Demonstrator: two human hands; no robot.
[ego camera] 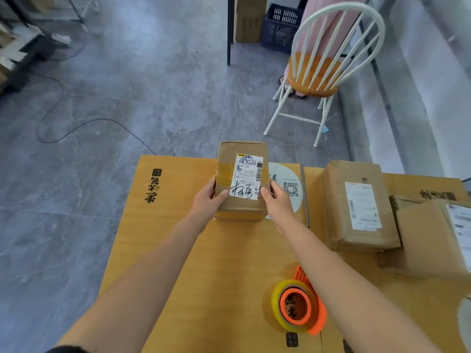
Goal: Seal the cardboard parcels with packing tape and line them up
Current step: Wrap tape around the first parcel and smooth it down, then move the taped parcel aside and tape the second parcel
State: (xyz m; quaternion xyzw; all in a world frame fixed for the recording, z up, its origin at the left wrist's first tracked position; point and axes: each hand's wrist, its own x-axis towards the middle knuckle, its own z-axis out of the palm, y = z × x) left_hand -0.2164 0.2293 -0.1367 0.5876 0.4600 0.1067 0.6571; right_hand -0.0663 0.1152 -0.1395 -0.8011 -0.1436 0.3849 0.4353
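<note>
1. Straight beyond the tape roll (295, 305), on the yellow cardboard tabletop (178, 238): a small parcel (240, 182), label side up, bold handwriting across the label's lower part.
2. Gripped from both sides: left hand (207, 200) curled round the left edge, thumb on the front; right hand (276, 201) curled round the right edge, thumb on the label. Fingers of both hidden behind the parcel.
3. Resting on the tabletop or lifted just clear of it: cannot tell.
4. Beyond the roll and to its right: a larger parcel (356, 207) lying flat, label print too blurred to read. Touching that one, further right: a third parcel (433, 238), cut off by the frame edge.
5. Just behind the small parcel: a white round sticker (288, 187) with a square code, largely covered by the parcel and the right hand.
6. The roll itself: yellowish tape on an orange holder, its right side hidden behind the right forearm.
7. Far beyond the roll, on the grey floor: a white chair (326, 64) with an orange seat; further still, a blue crate (280, 24) cut off at the top.
</note>
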